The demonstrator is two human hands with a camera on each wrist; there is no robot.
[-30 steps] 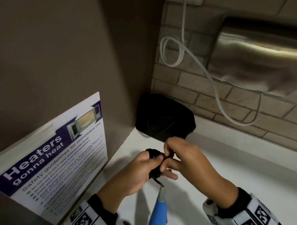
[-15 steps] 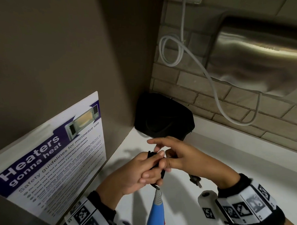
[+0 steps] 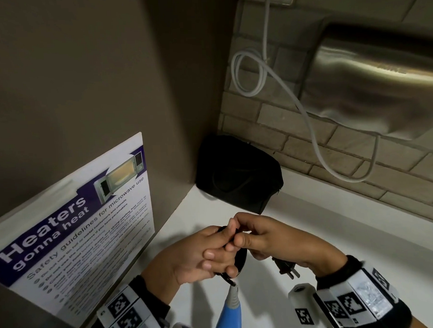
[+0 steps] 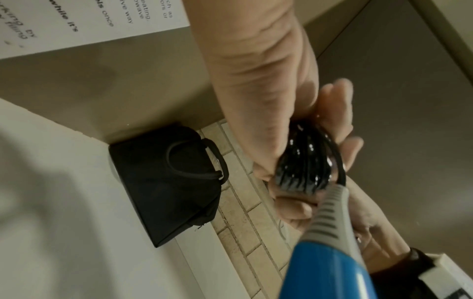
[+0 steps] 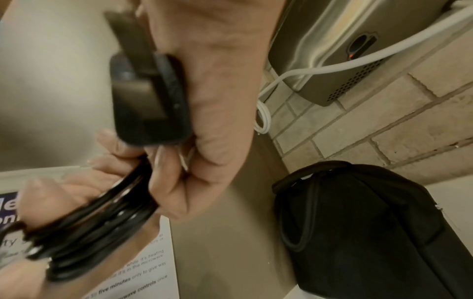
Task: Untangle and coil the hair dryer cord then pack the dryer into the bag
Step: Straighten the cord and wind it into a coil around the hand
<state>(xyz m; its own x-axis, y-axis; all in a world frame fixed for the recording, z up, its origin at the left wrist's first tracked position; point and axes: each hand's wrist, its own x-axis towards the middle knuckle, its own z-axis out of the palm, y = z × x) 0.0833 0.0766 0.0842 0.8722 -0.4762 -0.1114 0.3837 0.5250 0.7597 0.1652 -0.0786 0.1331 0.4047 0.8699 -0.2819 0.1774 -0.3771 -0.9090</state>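
While left hand [image 3: 189,256] grips glossy coiled cord [image 4: 304,161], right hand [image 3: 270,238] pinches it; soft bag [image 3: 238,172] near.

poster [image 3: 89,219]: "Heaters gonna heat" | "Safety guidelines for microwave use" | small print: "five minutes"

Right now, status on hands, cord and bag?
Left hand holds coiled black cord. Right hand pinches cord near plug. Black bag waits in corner, dryer not packed.
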